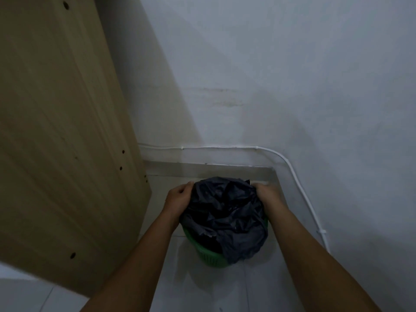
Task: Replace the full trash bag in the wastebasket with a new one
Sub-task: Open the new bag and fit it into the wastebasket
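Observation:
A green wastebasket (208,255) stands on the pale tiled floor in a room corner. A crumpled black trash bag (227,215) fills its mouth and hangs over the near rim. My left hand (179,197) grips the bag's left edge with curled fingers. On the opposite side, my right hand (266,194) grips the bag's right edge. Most of the basket is hidden under the bag and my forearms.
A tall wooden cabinet side (63,143) rises close on the left. White walls (292,86) meet behind the basket, with a white cable (301,185) running along the skirting. Tiled floor (225,289) lies in front.

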